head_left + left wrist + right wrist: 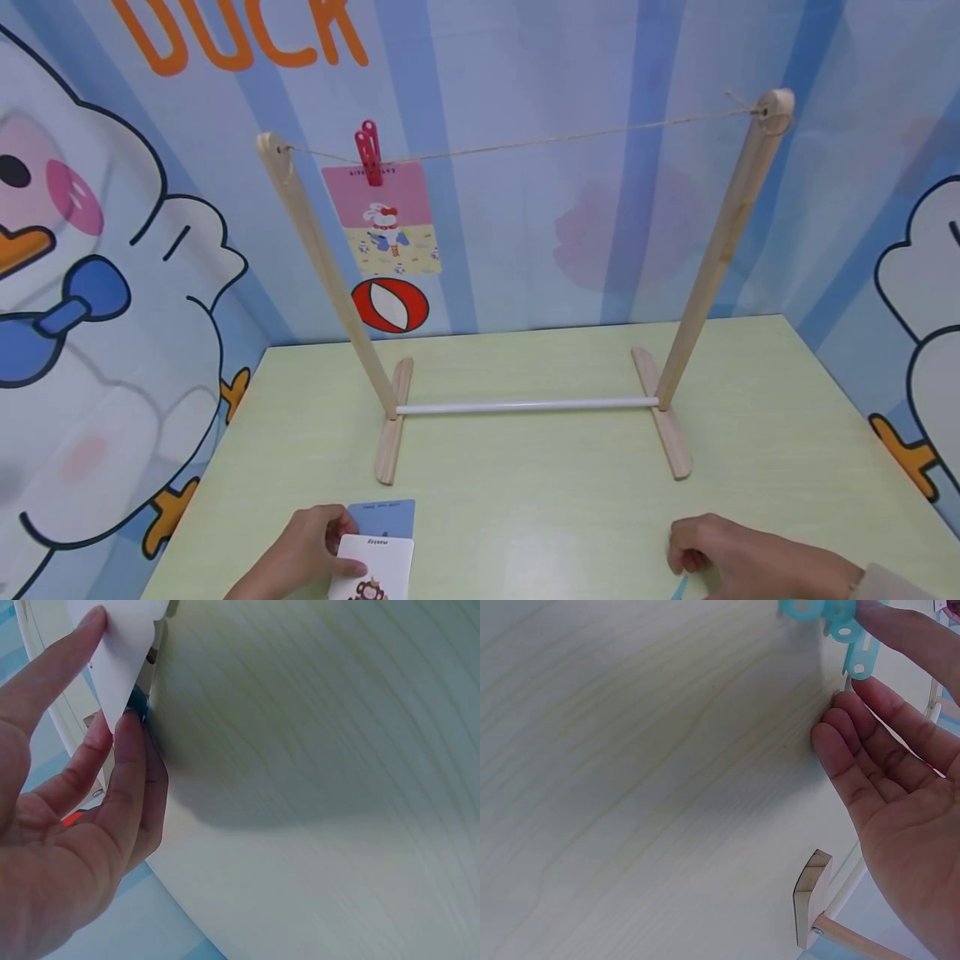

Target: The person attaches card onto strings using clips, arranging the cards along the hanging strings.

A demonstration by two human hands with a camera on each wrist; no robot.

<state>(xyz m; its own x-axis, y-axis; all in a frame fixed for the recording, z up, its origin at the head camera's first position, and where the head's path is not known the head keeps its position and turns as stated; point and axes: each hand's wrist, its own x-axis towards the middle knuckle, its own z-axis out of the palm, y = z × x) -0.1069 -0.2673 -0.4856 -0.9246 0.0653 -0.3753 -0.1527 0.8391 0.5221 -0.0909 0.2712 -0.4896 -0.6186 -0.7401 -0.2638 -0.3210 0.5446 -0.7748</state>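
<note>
My left hand holds a white card with a monkey picture, its thumb on the card's front. Partly behind it is a blue card. In the left wrist view the white card sits between thumb and fingers. At the lower right, my right hand pinches a teal plastic clothespin between thumb and fingers, just above the table. Only a small teal tip shows in the head view. More teal plastic lies beside the thumb at the right wrist view's top edge, partly cut off.
A wooden stand with two leaning posts and a white crossbar stands on the pale table. A string joins the post tops. From its left part hangs a pink-and-yellow card, clipped by a red clothespin.
</note>
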